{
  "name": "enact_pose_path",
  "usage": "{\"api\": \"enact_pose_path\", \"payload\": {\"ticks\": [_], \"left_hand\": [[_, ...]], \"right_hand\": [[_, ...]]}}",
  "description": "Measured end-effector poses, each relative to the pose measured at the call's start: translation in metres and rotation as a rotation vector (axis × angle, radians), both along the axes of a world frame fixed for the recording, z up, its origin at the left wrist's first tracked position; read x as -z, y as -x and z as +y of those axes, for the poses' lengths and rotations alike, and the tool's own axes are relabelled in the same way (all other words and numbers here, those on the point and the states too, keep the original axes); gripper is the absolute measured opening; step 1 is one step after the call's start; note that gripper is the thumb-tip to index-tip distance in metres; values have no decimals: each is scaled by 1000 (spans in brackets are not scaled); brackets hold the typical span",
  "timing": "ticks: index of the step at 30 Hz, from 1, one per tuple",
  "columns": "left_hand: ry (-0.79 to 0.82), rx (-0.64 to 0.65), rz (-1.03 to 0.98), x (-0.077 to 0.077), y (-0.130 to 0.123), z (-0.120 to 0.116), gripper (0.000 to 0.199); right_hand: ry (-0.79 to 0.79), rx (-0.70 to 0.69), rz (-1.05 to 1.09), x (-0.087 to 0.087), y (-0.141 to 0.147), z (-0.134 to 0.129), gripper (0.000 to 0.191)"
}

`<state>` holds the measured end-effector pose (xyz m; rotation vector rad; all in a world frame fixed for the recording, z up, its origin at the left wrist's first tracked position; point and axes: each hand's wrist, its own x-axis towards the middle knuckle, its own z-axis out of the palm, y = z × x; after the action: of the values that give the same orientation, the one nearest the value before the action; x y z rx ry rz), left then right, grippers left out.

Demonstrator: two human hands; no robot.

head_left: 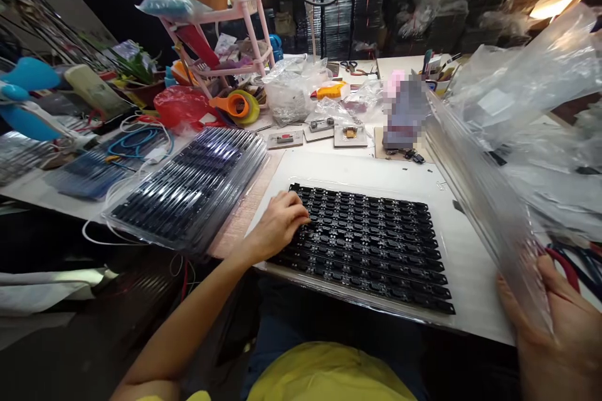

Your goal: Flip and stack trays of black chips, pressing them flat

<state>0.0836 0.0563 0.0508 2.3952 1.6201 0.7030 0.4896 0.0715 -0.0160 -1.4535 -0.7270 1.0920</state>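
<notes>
Several long black circuit board strips [367, 244] lie side by side in a clear plastic tray on the white work surface in front of me. My left hand [281, 220] rests at their left ends, with its fingers curled and pinched against one strip; the fingertips are partly hidden. On the far right, my right hand [557, 310] grips the near end of a clear plastic tray [489, 194]. That tray stands tilted on its edge, reaching away from me, and looks to be without boards.
Left of the boards sits a stack of filled clear trays [188, 188]. Behind are small component blocks [350, 135], a pink rack [244, 12] and an orange tape roll [237, 105]. Clear plastic bags [531, 81] crowd the right, near red-handled pliers [564, 266]. A blue fan [28, 100] stands left.
</notes>
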Motion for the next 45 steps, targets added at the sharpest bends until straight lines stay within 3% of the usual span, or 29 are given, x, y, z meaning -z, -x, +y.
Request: {"api": "enact_pose_path", "payload": {"ticks": [5,9,12,17,22,25,30,38,45], "left_hand": [[-68,-182,124,0,39,42,16],[10,-120,182,13,56,77,11],[58,-52,217,19,57,90,9],[92,17,213,20,55,91,6],[101,46,169,15,54,86,7],[104,46,156,11,51,87,11],[128,61,143,11,40,93,13],[185,65,151,21,35,102,17],[165,22,128,10,28,100,19]], "right_hand": [[54,41,78,-10,7,-2,38],[51,37,94,-13,9,-3,43],[95,83,160,-11,7,-3,38],[84,173,277,-12,8,-1,19],[36,337,621,-26,17,2,37],[66,400,680,-38,23,2,38],[96,414,700,-43,27,3,36],[96,394,718,-32,21,6,34],[19,323,752,-23,14,5,39]]}}
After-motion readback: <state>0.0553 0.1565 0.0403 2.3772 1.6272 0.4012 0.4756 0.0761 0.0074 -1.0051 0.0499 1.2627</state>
